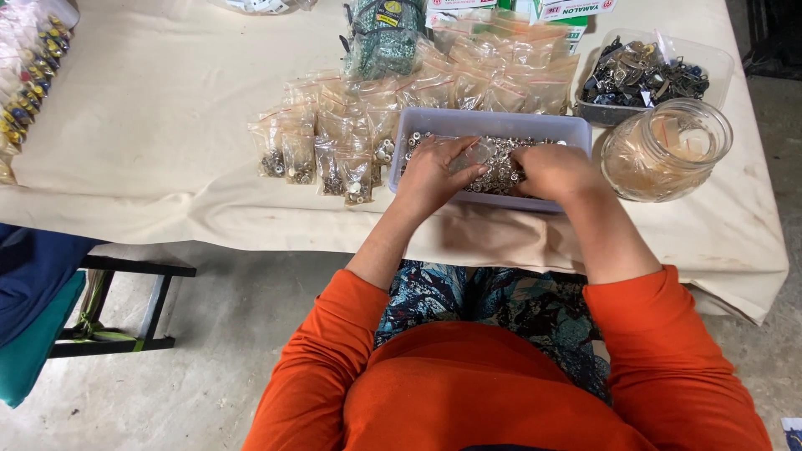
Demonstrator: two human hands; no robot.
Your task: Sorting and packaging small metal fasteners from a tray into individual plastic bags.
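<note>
A pale lilac plastic tray (501,124) full of small silver metal fittings (501,163) stands near the table's front edge. My left hand (432,174) rests over the tray's left part and holds a small clear plastic bag (470,156). My right hand (555,169) is in the tray's right part, fingers closed in the fittings next to the bag. Orange sleeves cover both my upper arms.
Several small filled plastic bags (322,150) lie left of the tray and more behind it. A glass jar (666,150) stands to the right, a clear tub of dark metal parts (647,71) behind it. The table has a cream cloth (150,125). A dark stool (125,309) stands at left.
</note>
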